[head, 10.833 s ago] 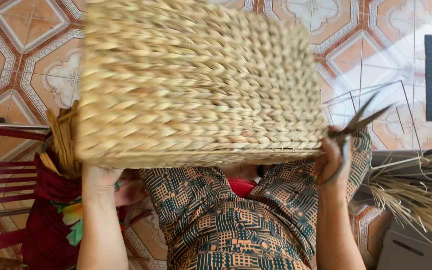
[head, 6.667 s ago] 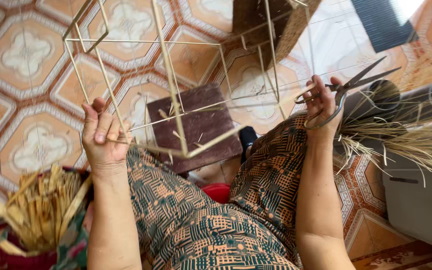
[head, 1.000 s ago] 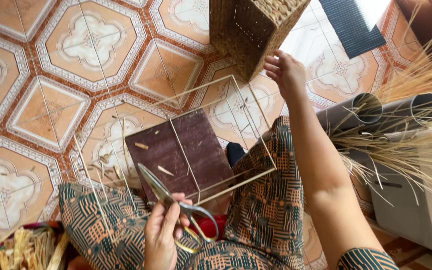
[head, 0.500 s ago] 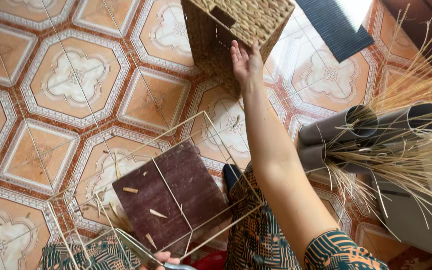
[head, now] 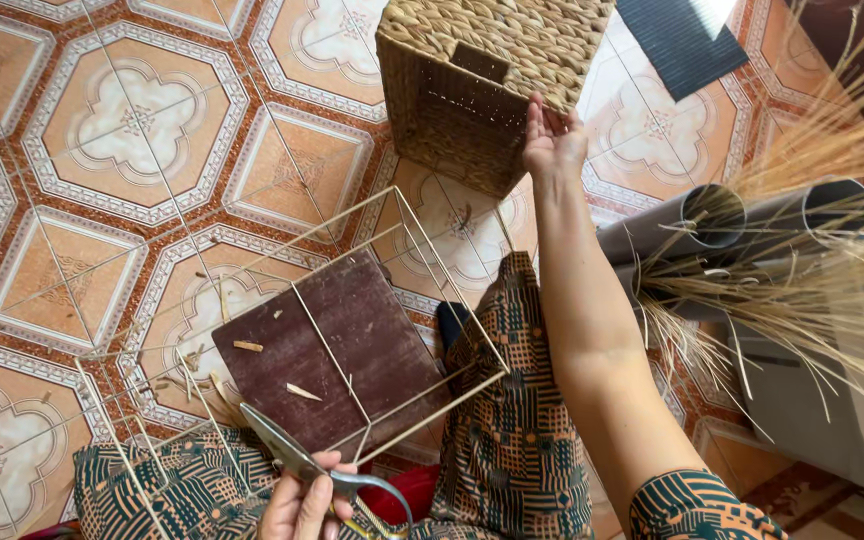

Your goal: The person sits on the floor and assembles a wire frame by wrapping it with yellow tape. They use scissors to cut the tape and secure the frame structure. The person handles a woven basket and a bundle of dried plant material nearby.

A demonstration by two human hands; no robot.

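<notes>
My right hand (head: 550, 138) reaches out and touches the rim of a woven straw basket (head: 482, 75) that lies on its side on the tiled floor, fingers against its edge. My left hand (head: 302, 502) is low in the frame, closed around the handles of a pair of metal scissors (head: 287, 458). A pale wire box frame (head: 352, 310) rests across my lap over a dark brown board (head: 327, 350).
Grey plastic tubes (head: 742, 225) stuffed with dry straw stalks (head: 812, 290) lie at the right. A dark ribbed mat (head: 687, 40) sits at the top right. Straw scraps are scattered on the board and the patterned floor tiles (head: 132, 120).
The view has dropped and steadied. My right hand stays on the basket's rim. My left hand with the scissors has come back into view at the bottom.
</notes>
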